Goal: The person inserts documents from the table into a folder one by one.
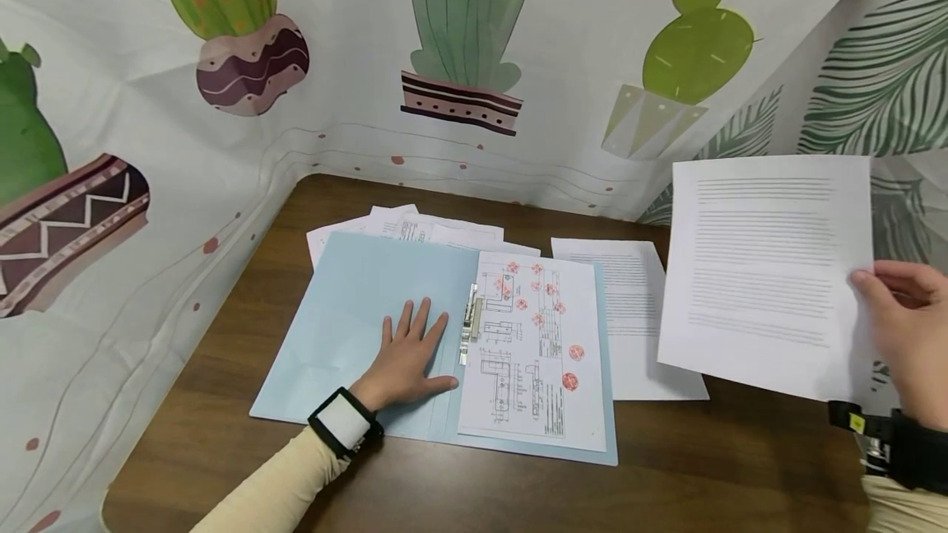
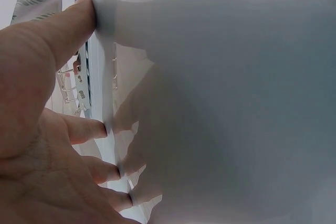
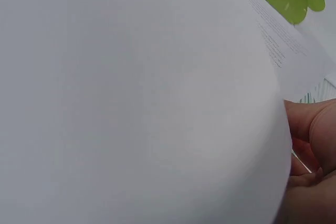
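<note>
The left hand (image 1: 406, 360) lies flat, fingers spread, on the blue folder (image 1: 355, 303) mid-counter. The right hand (image 1: 907, 336) pinches a printed sheet (image 1: 763, 270) above the right edge; it probably could bend or slip.

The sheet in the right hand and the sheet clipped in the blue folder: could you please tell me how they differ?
The held sheet carries only lines of text; the clipped sheet shows technical drawings with red stamps. The held sheet is lifted off the table, pinched at its edge by the right hand; the clipped sheet lies flat in the folder, which the left hand presses down. Both are white printed paper.
</note>
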